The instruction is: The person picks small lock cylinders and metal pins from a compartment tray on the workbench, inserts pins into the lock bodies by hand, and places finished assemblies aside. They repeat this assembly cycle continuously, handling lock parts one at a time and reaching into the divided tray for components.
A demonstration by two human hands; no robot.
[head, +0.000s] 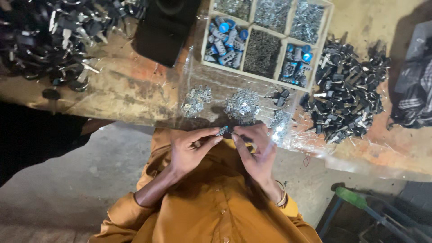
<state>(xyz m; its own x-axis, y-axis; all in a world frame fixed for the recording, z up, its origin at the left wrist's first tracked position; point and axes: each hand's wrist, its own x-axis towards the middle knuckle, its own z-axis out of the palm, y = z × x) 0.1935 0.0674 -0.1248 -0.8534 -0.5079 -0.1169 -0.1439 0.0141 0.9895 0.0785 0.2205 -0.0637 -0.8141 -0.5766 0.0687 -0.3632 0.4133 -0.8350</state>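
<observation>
- The person in the mustard-orange shirt (211, 211) holds both hands close together at the near edge of the bench (135, 87).
- The left hand (191, 150) has its fingers (211, 132) pinched shut on a small grey-and-blue lock cylinder (222, 131), held just above the bench edge.
- The right hand (256, 150) meets it from the other side; its fingers (238, 135) are closed at the end of the same cylinder, though what they pinch there is too small to make out.
- Just beyond the hands, on a clear plastic sheet (310, 144), lie three little heaps of small silvery metal parts (243, 105).
- Farther back stands a wooden tray (270, 78) split into compartments: some hold grey cylinders with blue caps (225, 38), others fine metal bits.
- To the right of the tray is a heap of black-headed keys (346, 96); a bigger tangle of the same (49, 36) sits at the far left.
- A black pouch (164, 29) lies between that tangle and the tray.
- A dark striped cloth (414, 96) hangs at the right edge.
</observation>
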